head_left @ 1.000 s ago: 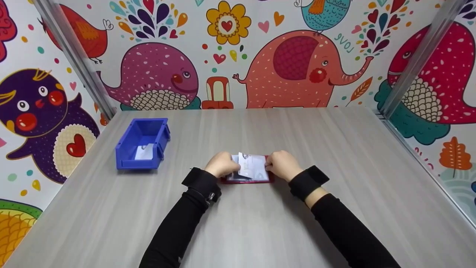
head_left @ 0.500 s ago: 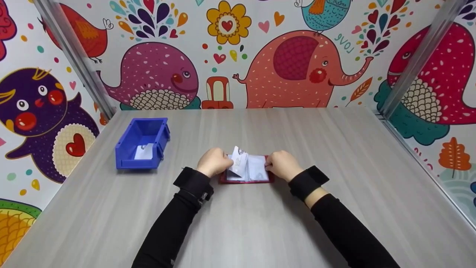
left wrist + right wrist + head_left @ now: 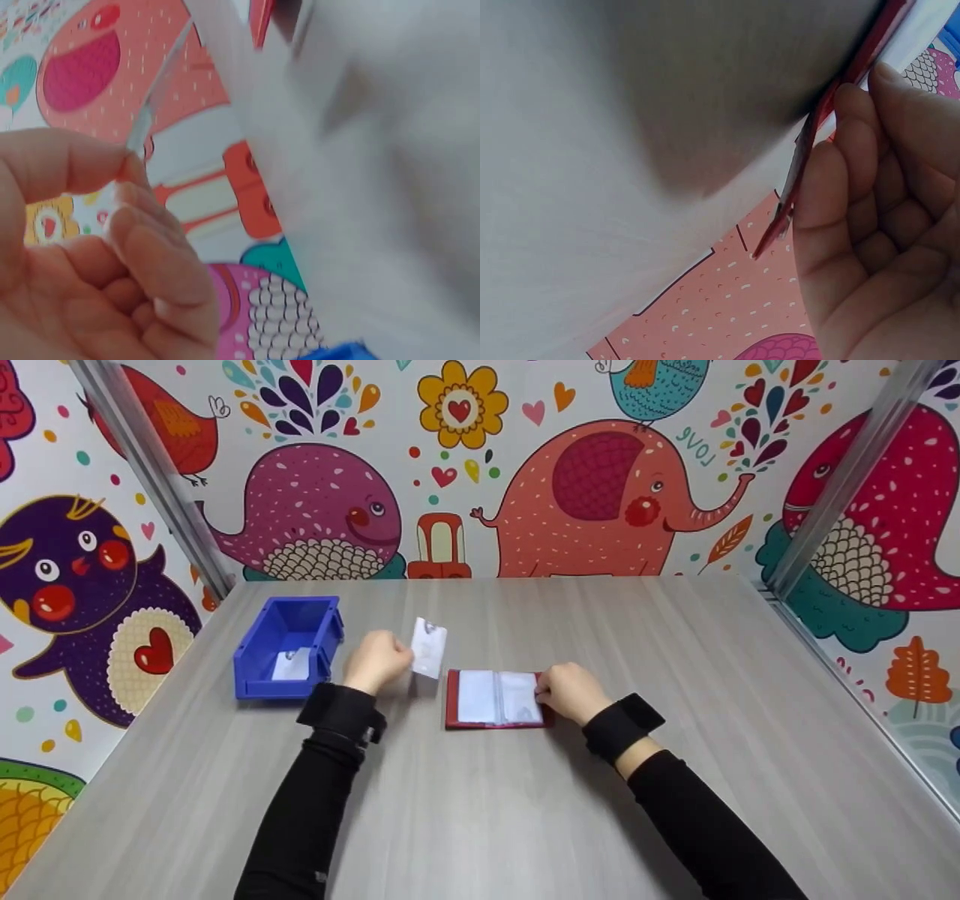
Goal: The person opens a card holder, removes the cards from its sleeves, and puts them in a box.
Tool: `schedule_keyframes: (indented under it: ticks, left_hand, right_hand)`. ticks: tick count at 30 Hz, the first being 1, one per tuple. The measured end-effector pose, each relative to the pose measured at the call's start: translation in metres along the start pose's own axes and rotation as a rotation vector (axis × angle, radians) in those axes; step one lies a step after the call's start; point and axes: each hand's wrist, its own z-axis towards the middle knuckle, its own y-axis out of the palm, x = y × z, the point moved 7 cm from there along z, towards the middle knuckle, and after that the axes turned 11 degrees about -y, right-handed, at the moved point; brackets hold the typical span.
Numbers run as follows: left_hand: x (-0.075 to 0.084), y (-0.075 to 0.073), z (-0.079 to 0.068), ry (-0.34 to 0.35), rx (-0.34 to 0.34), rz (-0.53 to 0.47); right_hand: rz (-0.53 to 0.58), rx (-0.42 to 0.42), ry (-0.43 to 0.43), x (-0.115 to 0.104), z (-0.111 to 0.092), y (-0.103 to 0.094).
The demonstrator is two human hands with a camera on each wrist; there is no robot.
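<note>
A white card [image 3: 429, 648] with a small grey picture is pinched between thumb and fingers of my left hand [image 3: 377, 661], raised over the table between the bin and the card holder. In the left wrist view the card [image 3: 159, 86] shows nearly edge-on. The red card holder [image 3: 452, 701] lies open on the table, its clear plastic sleeves [image 3: 478, 696] facing up. My right hand [image 3: 574, 694] pinches the holder's right edge. From the right wrist, the red cover [image 3: 821, 112] appears edge-on at the thumb and fingertips.
On the left of the table stands a blue plastic bin [image 3: 281, 690] with a white card [image 3: 291, 664] inside. Cartoon-printed walls [image 3: 442, 472] with metal posts [image 3: 851, 484] border the table [image 3: 480, 810] at the back and sides.
My left hand has drawn the white card up and left, away from the card holder toward the bin. The right hand has stayed at the holder's edge.
</note>
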Motion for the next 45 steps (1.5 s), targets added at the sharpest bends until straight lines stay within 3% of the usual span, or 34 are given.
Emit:
schedule_keyframes:
  ticks: [8,18,24,28,32,36,45]
  left_hand:
    - [-0.014,-0.026,0.005,-0.007,0.093,0.064]
    - [-0.027,-0.052,0.009,-0.028,0.215,0.059]
    - [-0.039,-0.069,0.01,-0.065,0.227,0.062]
    - [-0.051,-0.077,0.012,-0.114,0.226,0.044]
    - [-0.064,-0.08,0.015,-0.167,0.224,0.026]
    - [-0.073,-0.082,0.017,-0.202,0.227,0.012]
    - [-0.088,-0.09,0.018,-0.261,0.245,-0.002]
  right_hand:
    - [0.009,0.003,-0.02,-0.001,0.001,0.001]
    - [0.005,0.016,-0.03,-0.001,0.0,0.001]
    - [0.011,0.006,0.009,0.001,0.0,0.001]
    - [0.003,0.049,-0.037,0.0,-0.001,-0.002]
    - [-0.005,0.045,-0.053,0.001,0.0,-0.001]
    - [-0.004,-0.001,-0.014,0.002,0.001,0.002]
    - [0.005,-0.004,-0.006,0.001,0.0,0.001]
